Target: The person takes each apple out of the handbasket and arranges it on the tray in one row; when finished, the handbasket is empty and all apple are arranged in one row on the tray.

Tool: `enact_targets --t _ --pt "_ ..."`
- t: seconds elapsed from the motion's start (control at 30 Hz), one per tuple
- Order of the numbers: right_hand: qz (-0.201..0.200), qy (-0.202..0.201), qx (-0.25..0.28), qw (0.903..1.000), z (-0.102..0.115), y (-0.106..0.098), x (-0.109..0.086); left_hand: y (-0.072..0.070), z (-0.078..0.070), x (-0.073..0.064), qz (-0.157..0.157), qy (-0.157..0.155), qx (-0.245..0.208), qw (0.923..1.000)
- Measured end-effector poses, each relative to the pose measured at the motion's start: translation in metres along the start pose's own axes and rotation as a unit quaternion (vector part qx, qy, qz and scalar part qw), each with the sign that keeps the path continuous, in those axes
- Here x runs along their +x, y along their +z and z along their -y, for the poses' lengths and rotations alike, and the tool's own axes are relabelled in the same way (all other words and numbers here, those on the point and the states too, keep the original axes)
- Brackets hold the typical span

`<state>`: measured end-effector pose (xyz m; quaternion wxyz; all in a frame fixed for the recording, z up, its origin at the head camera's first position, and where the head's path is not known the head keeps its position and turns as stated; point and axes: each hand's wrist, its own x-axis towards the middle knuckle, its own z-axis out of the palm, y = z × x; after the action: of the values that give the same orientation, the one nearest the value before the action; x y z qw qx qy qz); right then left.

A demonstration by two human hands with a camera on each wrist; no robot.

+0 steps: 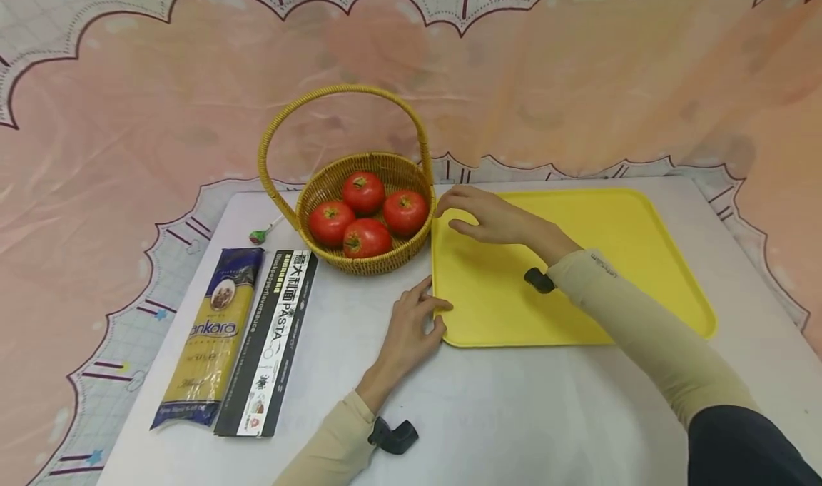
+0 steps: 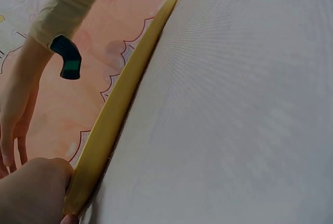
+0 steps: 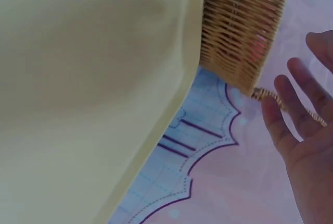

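A shallow yellow tray (image 1: pixel 565 272) lies on the white table. My left hand (image 1: pixel 407 325) pinches its left rim near the front corner; in the left wrist view, the left hand (image 2: pixel 36 190) meets the tray's edge (image 2: pixel 117 109), with a fingertip showing at its underside. Above the tray's far left corner hovers my right hand (image 1: pixel 491 217), fingers loosely bent and holding nothing. In the right wrist view, the right hand's (image 3: pixel 312 151) fingers are spread apart, near the wicker basket (image 3: pixel 239 31). Several red tomatoes (image 1: pixel 367 238) sit inside that basket, just left of the tray.
A blue-and-yellow pasta packet (image 1: pixel 208 336) and a black-and-white pasta box (image 1: pixel 270 343) lie side by side at the left. Behind them is a small green-and-red lollipop (image 1: pixel 258 236). A patterned peach cloth (image 1: pixel 546 79) hangs behind the table (image 1: pixel 514 414). The basket handle (image 1: pixel 347 88) stands tall.
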<state>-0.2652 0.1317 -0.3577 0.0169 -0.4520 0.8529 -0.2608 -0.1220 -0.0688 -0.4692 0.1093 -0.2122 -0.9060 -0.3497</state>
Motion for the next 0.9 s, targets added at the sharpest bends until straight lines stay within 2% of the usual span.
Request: enact_targets --t 0.5,0.9 --pt "0.036 -0.046 -0.059 0.9966 0.007 0.003 0.052 0.001 -0.001 -0.001 -0.009 0.003 -0.011 0.9999" --pt "0.113 -0.039 -0.104 0.9874 0.004 0.009 0.082 0.004 0.000 -0.001 -0.014 0.007 -0.003 0.9999"
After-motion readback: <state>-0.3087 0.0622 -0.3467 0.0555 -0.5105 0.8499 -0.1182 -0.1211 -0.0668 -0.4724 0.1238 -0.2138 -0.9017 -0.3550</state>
